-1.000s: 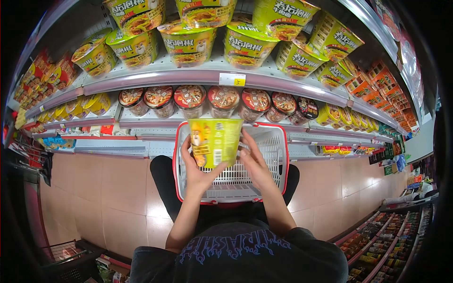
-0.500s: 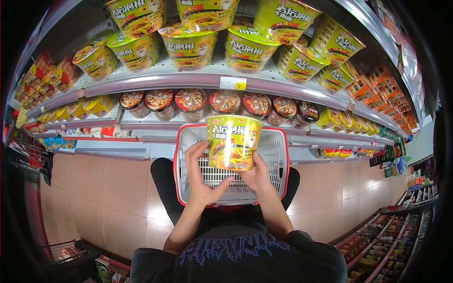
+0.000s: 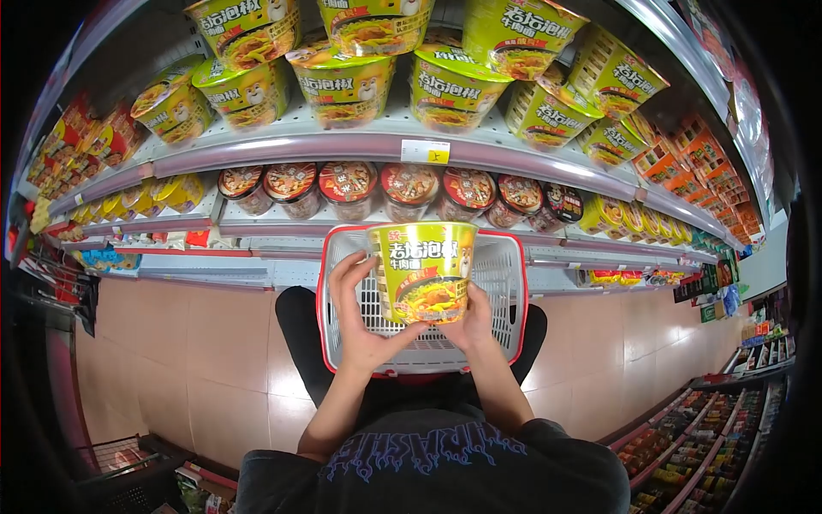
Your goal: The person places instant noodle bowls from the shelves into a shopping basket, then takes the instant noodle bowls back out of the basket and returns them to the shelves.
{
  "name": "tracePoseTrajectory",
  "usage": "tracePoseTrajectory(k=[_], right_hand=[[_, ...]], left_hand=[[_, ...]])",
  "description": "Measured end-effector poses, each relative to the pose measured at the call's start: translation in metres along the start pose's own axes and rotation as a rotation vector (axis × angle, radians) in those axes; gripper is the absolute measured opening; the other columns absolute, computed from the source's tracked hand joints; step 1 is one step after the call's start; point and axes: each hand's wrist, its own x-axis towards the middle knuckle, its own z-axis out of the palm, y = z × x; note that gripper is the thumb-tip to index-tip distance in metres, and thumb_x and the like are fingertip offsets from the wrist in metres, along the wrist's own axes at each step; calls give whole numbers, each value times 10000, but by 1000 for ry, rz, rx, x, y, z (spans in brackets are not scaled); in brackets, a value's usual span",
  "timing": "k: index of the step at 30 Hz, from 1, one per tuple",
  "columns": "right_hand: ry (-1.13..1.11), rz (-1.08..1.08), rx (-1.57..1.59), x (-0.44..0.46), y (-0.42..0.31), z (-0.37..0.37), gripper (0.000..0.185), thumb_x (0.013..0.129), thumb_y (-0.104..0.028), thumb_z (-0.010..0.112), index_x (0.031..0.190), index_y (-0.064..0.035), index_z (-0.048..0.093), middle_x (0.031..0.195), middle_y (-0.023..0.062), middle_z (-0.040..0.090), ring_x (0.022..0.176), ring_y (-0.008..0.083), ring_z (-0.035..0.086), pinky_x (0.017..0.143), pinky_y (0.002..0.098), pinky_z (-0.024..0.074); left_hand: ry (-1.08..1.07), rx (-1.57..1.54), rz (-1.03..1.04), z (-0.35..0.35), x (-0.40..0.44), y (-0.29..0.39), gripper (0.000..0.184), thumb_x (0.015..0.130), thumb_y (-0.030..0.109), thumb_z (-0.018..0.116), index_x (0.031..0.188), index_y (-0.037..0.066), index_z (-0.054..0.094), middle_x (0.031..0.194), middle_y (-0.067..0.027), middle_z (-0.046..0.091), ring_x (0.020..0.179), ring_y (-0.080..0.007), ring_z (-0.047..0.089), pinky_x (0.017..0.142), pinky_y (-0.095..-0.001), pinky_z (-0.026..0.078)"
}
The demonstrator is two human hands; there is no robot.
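A green instant noodle cup (image 3: 421,272) is held upright above the basket, its printed front facing me. My left hand (image 3: 364,330) curves around its left side, fingers along the wall and thumb at the bottom edge. My right hand (image 3: 473,327) grips it from the lower right, with some fingers hidden beneath or behind it. Below the cup, a white slatted shopping basket (image 3: 503,278) with a red rim rests between my knees. The cup hides part of the basket's inside.
Stacked green noodle cups (image 3: 342,92) fill the upper shelf, above a price tag (image 3: 425,152). Red-lidded bowls (image 3: 348,184) line the shelf below, with yellow cups (image 3: 621,219) to the right. Tiled floor (image 3: 218,343) surrounds me, and another rack (image 3: 693,454) stands behind at the right.
The noodle cup has come slightly down towards me and turned a little. My left thumb, earlier apart from the cup, now meets its bottom edge.
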Motion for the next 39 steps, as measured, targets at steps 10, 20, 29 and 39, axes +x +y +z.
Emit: tracePoseTrajectory(k=[10,20,29,39], right_hand=[[-18,-115,-661,-4,-13,-11,996,547,-131,803,1363,-31,242,1332,89,384,1237,212,377,1018,373,327],[-8,174,-556,10,-10,-15,970,536,-46,837,1353,-62,314,1301,61,455,1192,179,439,994,373,353],[-406,-205,-1047,73,20,95,952,696,-121,767,1406,-26,140,1392,135,284,1306,245,278,1058,407,254],[-668,-536,-1109,162,38,258,893,755,-88,698,1420,-19,107,1431,182,228,1313,281,282,1056,389,287]], left_hand=[[-243,-555,-110,-9,-10,-30,990,604,111,778,1386,25,177,1387,-156,251,1296,-289,287,1041,-427,269],[-121,-483,-183,-25,-28,-51,1088,535,187,837,1379,-12,181,1370,-165,301,1274,-265,330,1042,-384,263],[384,-748,-191,-64,-4,-45,1090,572,275,832,1373,-26,158,1326,-141,348,1241,-251,364,1039,-373,282],[661,-397,331,-186,118,-39,1058,568,290,812,1367,6,180,1313,-147,344,1234,-255,362,1026,-375,310]])
